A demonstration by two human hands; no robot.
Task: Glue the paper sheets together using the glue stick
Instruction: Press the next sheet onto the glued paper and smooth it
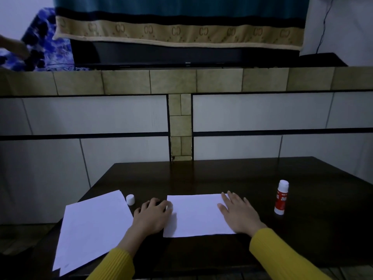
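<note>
A white paper sheet (196, 216) lies flat on the dark table (222, 176), in front of me. My right hand (240, 214) rests flat on its right part, fingers spread. My left hand (152, 216) sits at the sheet's left edge with fingers curled, touching the edge. A stack of white paper sheets (91, 230) lies askew to the left. The red and white glue stick (281, 197) stands upright to the right, uncapped. Its white cap (130, 199) lies between the stack and my left hand.
A tiled wall ledge (181, 81) rises behind the table. A dark screen (161, 55) under a teal and beige cloth (177, 33) sits on it. Another person's hand (14, 47) shows at far left over blue fabric.
</note>
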